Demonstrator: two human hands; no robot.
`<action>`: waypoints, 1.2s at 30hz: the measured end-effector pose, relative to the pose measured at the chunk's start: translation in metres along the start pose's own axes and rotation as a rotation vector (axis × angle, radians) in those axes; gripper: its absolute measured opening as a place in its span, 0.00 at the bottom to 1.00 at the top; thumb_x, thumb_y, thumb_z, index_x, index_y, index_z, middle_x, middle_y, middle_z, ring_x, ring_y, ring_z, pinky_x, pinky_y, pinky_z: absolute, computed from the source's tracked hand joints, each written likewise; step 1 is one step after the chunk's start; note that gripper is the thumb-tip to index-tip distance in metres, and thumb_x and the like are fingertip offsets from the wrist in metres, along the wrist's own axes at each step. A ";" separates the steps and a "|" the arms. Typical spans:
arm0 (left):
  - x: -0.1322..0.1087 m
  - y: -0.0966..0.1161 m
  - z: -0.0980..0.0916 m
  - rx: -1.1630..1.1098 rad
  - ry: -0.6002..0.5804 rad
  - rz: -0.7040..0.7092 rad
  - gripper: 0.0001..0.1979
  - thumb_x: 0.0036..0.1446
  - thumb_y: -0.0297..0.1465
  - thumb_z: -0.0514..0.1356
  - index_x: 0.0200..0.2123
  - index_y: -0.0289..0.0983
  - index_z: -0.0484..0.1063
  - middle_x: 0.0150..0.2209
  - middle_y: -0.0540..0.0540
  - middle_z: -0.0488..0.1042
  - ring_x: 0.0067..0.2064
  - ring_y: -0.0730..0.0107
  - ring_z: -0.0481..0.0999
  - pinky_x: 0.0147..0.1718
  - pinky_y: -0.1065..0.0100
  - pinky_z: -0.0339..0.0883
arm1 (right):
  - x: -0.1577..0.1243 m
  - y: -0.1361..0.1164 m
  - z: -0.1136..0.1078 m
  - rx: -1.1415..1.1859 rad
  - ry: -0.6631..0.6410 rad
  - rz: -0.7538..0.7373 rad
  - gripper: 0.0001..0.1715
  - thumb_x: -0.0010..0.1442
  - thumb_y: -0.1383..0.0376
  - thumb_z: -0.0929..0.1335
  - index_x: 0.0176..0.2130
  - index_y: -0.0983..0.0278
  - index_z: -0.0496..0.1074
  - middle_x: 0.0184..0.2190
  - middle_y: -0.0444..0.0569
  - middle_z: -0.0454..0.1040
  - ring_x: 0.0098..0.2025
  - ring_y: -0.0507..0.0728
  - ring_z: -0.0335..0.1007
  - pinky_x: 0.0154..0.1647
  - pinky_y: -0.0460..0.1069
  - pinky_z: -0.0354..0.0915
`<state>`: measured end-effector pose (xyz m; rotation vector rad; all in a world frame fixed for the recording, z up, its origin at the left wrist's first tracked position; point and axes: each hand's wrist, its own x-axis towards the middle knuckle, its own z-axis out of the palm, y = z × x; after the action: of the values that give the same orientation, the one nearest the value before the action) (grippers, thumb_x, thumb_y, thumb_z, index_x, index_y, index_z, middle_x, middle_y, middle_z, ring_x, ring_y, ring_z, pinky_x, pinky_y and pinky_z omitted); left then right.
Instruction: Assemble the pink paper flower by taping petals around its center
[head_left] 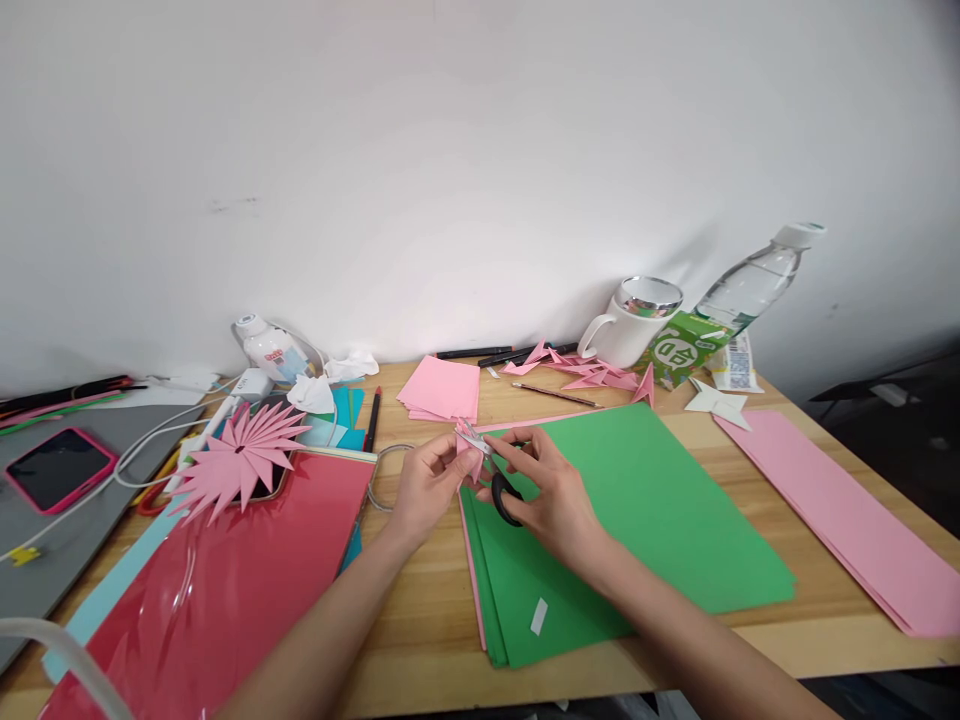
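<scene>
My left hand (429, 482) pinches a small folded piece of pink paper (470, 465) above the near left corner of the green paper stack. In my right hand (553, 492) is a pair of scissors (507, 497) with black handles, its metal blades lying against the folded pink piece. Whether the blades are parted is too small to tell. Beneath my right hand spreads the stack of green paper (660, 520), with a pink sheet under its edge. Just beyond my hands lies a pile of pink paper squares (441, 388).
A pink pinwheel-like paper shape (240, 450) rests on a phone at left, by a red folder (247, 570). Folded pink pieces (600, 374) lie before a white mug (637, 325), a green box (684, 348) and a water bottle (757, 280). Pink strips (847, 520) are at right.
</scene>
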<state>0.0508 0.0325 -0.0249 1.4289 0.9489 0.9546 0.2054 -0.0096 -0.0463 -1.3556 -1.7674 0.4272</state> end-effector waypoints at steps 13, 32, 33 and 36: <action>0.001 0.003 0.001 -0.034 -0.025 -0.002 0.15 0.51 0.40 0.59 0.20 0.34 0.68 0.20 0.52 0.67 0.21 0.78 0.62 0.20 0.75 0.57 | -0.002 0.004 0.000 -0.087 -0.014 0.014 0.28 0.51 0.72 0.65 0.52 0.56 0.68 0.41 0.48 0.66 0.31 0.51 0.64 0.31 0.48 0.66; 0.000 0.001 0.001 -0.007 -0.024 0.009 0.14 0.52 0.38 0.59 0.21 0.34 0.69 0.20 0.52 0.67 0.22 0.77 0.62 0.22 0.74 0.58 | -0.003 0.005 -0.002 -0.086 -0.032 0.019 0.27 0.53 0.73 0.63 0.51 0.55 0.69 0.40 0.48 0.68 0.30 0.51 0.64 0.27 0.46 0.64; 0.000 0.002 0.001 -0.009 -0.023 0.006 0.14 0.52 0.38 0.59 0.21 0.34 0.69 0.20 0.52 0.67 0.22 0.77 0.63 0.22 0.74 0.58 | -0.003 0.005 -0.002 -0.082 -0.029 0.023 0.27 0.53 0.72 0.63 0.51 0.55 0.69 0.40 0.48 0.68 0.29 0.51 0.64 0.27 0.46 0.64; 0.000 0.003 0.001 -0.017 -0.023 -0.007 0.15 0.52 0.39 0.59 0.21 0.34 0.69 0.20 0.51 0.67 0.22 0.77 0.63 0.22 0.74 0.59 | -0.002 0.004 -0.002 -0.031 -0.014 0.039 0.27 0.52 0.73 0.62 0.49 0.54 0.71 0.39 0.48 0.68 0.28 0.50 0.63 0.27 0.46 0.64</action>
<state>0.0515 0.0318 -0.0222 1.4183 0.9261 0.9366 0.2097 -0.0105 -0.0482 -1.4141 -1.7674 0.4334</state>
